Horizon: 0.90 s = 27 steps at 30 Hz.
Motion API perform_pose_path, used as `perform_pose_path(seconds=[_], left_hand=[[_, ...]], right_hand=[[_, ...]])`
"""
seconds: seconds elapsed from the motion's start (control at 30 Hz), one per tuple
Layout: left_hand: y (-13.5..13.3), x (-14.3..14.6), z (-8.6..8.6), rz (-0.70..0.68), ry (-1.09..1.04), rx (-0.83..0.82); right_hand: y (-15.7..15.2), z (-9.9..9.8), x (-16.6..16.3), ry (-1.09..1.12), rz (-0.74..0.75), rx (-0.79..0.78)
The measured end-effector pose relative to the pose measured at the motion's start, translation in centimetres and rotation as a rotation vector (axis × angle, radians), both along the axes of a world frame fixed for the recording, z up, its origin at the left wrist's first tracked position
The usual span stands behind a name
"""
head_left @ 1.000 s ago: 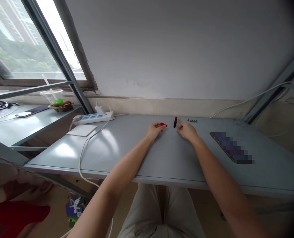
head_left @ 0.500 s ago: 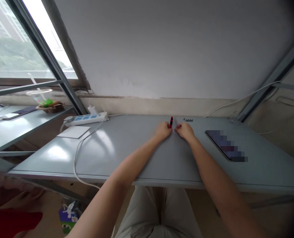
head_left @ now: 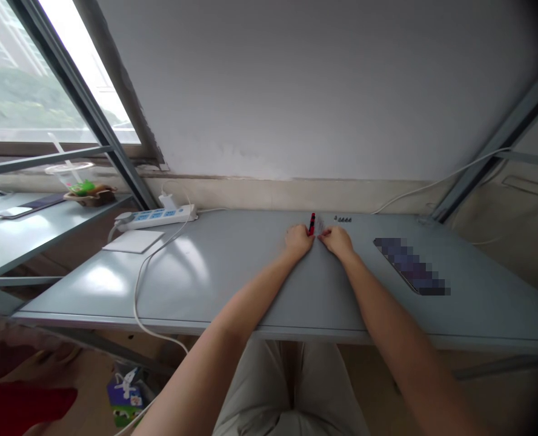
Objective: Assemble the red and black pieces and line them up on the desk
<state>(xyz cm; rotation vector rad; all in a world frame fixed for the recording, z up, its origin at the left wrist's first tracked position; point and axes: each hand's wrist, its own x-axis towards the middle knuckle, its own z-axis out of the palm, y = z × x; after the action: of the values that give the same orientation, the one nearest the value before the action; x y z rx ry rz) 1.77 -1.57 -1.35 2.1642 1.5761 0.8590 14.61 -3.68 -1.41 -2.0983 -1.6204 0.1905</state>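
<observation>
Red-black object point(head_left: 312, 223) against the left hand point(head_left: 298, 240), near the right hand point(head_left: 337, 241)

No lettering, label, brand, number or sign can be read anywhere in view.

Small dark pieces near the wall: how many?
5 small dark pieces: one at left, four in a row beside it, all beyond the right hand. Others may be hidden.

The small piece point(head_left: 312, 222) by my left hand point(head_left: 298, 241) was red and black; my desk point(head_left: 237, 260) was grey-blue, my trousers point(head_left: 251, 387) pale beige.
</observation>
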Motion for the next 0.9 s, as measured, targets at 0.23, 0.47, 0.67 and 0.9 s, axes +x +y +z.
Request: perform_pose_path(seconds=[0.23, 0.47, 0.67, 0.9], left_hand=[[-1.3, -0.7, 0.7, -0.085, 0.037, 0.061], [-1.6, -1.7, 1.5, -0.207, 0.062, 0.116], [-0.3, -3.2, 0.9, -0.174, -0.102, 0.111], [0.6, -5.1, -0.1, -0.047, -0.355, 0.025]], right_hand=[[-0.1, 0.2, 0.0, -0.029, -0.002, 0.001], [-0.2, 0.4, -0.2, -0.049, -0.013, -0.012], [-0.1, 0.3, -0.2, -0.041, -0.018, -0.005], [-0.1, 0.1, -0.5, -0.035, 0.006, 0.042]])
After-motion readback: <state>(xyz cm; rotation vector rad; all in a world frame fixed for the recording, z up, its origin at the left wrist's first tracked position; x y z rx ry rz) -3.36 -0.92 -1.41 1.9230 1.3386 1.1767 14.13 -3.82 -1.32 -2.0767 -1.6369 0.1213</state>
